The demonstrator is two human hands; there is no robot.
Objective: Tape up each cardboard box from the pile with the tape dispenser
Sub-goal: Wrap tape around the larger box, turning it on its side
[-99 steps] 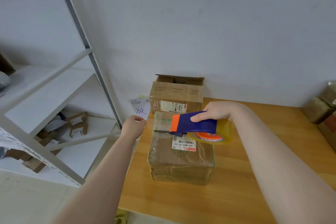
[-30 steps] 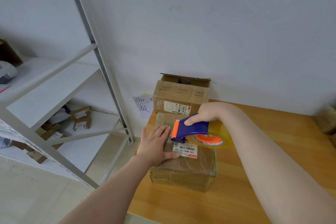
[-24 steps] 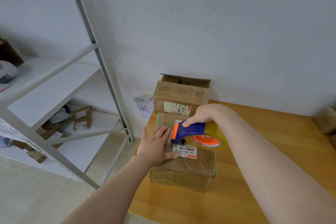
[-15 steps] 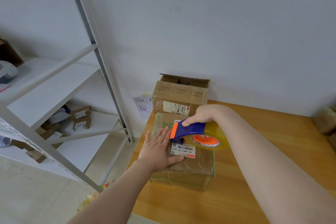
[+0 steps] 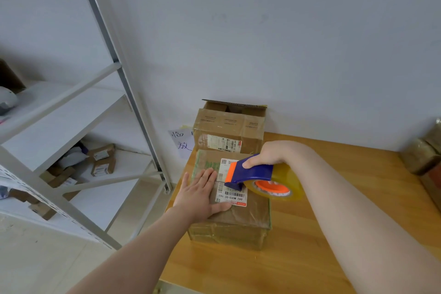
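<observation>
A brown cardboard box [image 5: 241,217] with a white barcode label lies on the wooden table [image 5: 310,258], near its left edge. My left hand [image 5: 200,194] rests flat on the box's left top, fingers straight. My right hand [image 5: 269,154] grips the blue and orange tape dispenser [image 5: 253,172], which carries a yellowish roll of tape. The dispenser's orange front end sits on the box top, over the label. A second cardboard box [image 5: 229,133] with its top flaps open stands behind, against the wall.
A white metal shelf rack [image 5: 71,126] stands to the left, with several small boxes [image 5: 102,162] on its lower shelf. A handwritten paper note [image 5: 182,142] hangs on the wall. Wrapped brown packages [image 5: 424,153] lie at the table's right edge.
My left hand came from off the table's left side onto the box top and flattened there. The dispenser came down from above the box onto the label.
</observation>
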